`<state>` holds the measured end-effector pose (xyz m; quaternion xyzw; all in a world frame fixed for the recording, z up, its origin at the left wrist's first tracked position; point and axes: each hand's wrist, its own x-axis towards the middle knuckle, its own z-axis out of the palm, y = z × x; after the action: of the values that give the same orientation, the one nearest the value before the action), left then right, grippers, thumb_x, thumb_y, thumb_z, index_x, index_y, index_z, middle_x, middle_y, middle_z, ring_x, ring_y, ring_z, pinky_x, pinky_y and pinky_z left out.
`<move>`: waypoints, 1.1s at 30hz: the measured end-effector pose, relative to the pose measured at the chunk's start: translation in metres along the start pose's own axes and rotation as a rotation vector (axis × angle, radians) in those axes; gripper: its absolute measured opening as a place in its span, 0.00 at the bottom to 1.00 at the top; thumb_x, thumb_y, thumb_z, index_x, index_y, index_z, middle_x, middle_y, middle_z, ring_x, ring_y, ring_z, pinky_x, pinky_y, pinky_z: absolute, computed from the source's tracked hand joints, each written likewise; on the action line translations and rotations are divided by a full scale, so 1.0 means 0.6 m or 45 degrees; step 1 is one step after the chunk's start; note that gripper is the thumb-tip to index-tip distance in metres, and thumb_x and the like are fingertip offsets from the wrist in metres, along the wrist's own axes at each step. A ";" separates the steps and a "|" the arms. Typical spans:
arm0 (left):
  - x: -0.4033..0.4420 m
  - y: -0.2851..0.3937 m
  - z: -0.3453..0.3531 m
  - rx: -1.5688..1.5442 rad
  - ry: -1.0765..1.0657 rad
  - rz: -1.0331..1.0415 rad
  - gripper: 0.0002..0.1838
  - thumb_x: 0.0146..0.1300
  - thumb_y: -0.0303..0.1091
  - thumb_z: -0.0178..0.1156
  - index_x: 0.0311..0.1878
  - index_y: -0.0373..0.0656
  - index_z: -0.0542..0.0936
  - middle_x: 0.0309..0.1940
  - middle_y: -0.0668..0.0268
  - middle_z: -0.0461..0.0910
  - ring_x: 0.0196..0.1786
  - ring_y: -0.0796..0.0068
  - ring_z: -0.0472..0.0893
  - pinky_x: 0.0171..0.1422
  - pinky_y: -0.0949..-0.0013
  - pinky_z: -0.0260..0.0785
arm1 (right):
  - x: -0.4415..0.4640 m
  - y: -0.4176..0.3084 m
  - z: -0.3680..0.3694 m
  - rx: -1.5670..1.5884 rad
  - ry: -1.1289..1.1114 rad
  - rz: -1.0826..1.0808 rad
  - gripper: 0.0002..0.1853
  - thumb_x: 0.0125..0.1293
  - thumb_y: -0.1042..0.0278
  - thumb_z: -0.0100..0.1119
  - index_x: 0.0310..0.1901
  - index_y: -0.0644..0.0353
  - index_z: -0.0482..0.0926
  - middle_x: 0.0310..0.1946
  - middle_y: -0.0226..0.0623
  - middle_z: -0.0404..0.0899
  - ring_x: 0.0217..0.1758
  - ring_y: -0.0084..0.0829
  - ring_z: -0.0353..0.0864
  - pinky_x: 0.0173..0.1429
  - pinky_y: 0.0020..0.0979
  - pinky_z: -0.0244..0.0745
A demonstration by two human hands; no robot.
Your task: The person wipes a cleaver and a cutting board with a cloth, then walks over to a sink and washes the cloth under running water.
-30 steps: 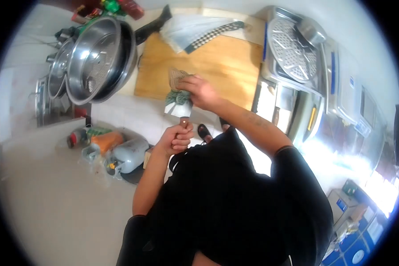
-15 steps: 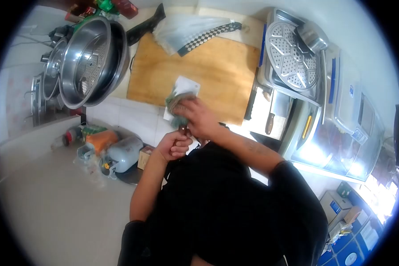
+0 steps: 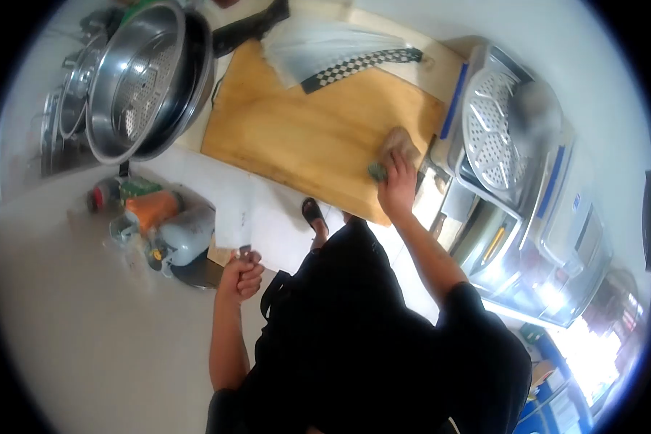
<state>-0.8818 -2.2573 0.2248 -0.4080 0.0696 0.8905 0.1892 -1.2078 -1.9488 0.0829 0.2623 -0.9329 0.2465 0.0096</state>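
Landmark: the board (image 3: 289,123). Your left hand (image 3: 243,277) is off its near edge, toward your left side, fingers curled closed around the handle of the cleaver (image 3: 233,223). The blade points away from you, its flat face in view, and lies clear of the board's near edge, with a strip of open room between them. On the outer side the blade appears close to the gas bottle (image 3: 184,239); relative height cannot be told.

Your right hand (image 3: 398,189) is at the board's right part, near the near right corner. Fingers are extended and slightly bent over the cloth (image 3: 401,145), part brown, part green; whether they grip or only press it, you cannot tell. The cloth sits close to the right edge, so room on that side is narrow; toward the left the board's surface is open.

The bag (image 3: 325,54) overlaps the board's far edge. Beyond the right edge are the second knife (image 3: 457,200) and the steamer tray (image 3: 493,130); beyond the left edge, the basin (image 3: 136,87).
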 end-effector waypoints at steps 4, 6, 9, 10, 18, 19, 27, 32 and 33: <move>-0.077 -0.078 -0.081 -0.304 0.089 0.162 0.06 0.67 0.29 0.56 0.46 0.44 0.76 0.19 0.74 0.62 0.12 0.86 0.58 0.14 0.78 0.53 | -0.022 0.081 0.108 -0.139 -0.240 -0.062 0.35 0.58 0.71 0.62 0.69 0.63 0.67 0.79 0.56 0.55 0.83 0.57 0.50 0.84 0.58 0.46; -0.115 -0.128 -0.113 -0.479 0.077 0.166 0.06 0.67 0.29 0.56 0.46 0.44 0.76 0.20 0.74 0.62 0.12 0.86 0.58 0.14 0.79 0.53 | 0.057 0.101 0.151 -0.070 -0.041 -0.056 0.35 0.59 0.71 0.61 0.70 0.64 0.67 0.78 0.58 0.57 0.83 0.57 0.51 0.84 0.58 0.44; -0.144 -0.195 -0.138 -0.535 0.348 0.232 0.06 0.66 0.27 0.56 0.46 0.42 0.77 0.19 0.75 0.62 0.13 0.86 0.58 0.13 0.79 0.50 | 0.213 0.058 0.146 -0.095 0.074 0.026 0.33 0.60 0.73 0.59 0.69 0.66 0.67 0.76 0.61 0.59 0.80 0.61 0.54 0.83 0.58 0.47; -0.151 -0.215 -0.150 -0.531 0.389 0.239 0.06 0.66 0.27 0.56 0.45 0.42 0.77 0.18 0.75 0.62 0.13 0.86 0.58 0.13 0.79 0.49 | 0.263 0.054 0.156 -0.144 0.167 0.083 0.33 0.61 0.74 0.59 0.69 0.67 0.66 0.75 0.61 0.60 0.79 0.62 0.56 0.82 0.58 0.49; -0.190 -0.307 -0.157 -0.691 0.624 0.393 0.06 0.66 0.27 0.56 0.45 0.41 0.76 0.19 0.73 0.61 0.14 0.83 0.60 0.12 0.79 0.47 | 0.060 -0.240 0.300 0.281 -0.185 -0.363 0.26 0.65 0.74 0.51 0.66 0.63 0.74 0.71 0.55 0.69 0.77 0.59 0.62 0.79 0.56 0.56; -0.194 -0.313 -0.162 -0.709 0.622 0.396 0.06 0.66 0.27 0.56 0.45 0.41 0.76 0.19 0.73 0.61 0.14 0.83 0.60 0.12 0.79 0.47 | 0.019 -0.297 0.308 0.419 -0.395 -0.504 0.26 0.62 0.77 0.53 0.65 0.61 0.76 0.70 0.53 0.70 0.77 0.57 0.63 0.78 0.54 0.58; -0.188 -0.330 -0.187 -1.001 0.165 0.555 0.08 0.69 0.26 0.52 0.49 0.42 0.75 0.21 0.72 0.62 0.14 0.83 0.60 0.16 0.77 0.54 | 0.336 -0.446 0.329 0.736 -0.074 -0.597 0.22 0.51 0.83 0.59 0.50 0.56 0.81 0.52 0.46 0.80 0.58 0.52 0.76 0.60 0.48 0.73; -0.164 -0.372 -0.191 -1.173 0.244 0.520 0.09 0.68 0.26 0.53 0.49 0.41 0.74 0.21 0.71 0.62 0.15 0.81 0.61 0.16 0.77 0.54 | 0.544 -0.384 0.455 0.214 0.037 -0.668 0.27 0.58 0.74 0.56 0.62 0.56 0.78 0.69 0.51 0.70 0.72 0.57 0.66 0.76 0.46 0.62; -0.161 -0.383 -0.191 -1.131 0.338 0.541 0.08 0.67 0.26 0.54 0.48 0.41 0.75 0.20 0.72 0.62 0.15 0.81 0.61 0.15 0.77 0.53 | 0.553 -0.384 0.485 0.045 -0.009 -0.639 0.26 0.60 0.70 0.54 0.62 0.56 0.77 0.71 0.51 0.68 0.74 0.56 0.65 0.78 0.46 0.60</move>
<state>-0.6536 -2.1052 0.2294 -0.5354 -0.2110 0.7934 -0.1983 -1.3477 -2.4155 -0.0192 0.4866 -0.8342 0.2518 0.0626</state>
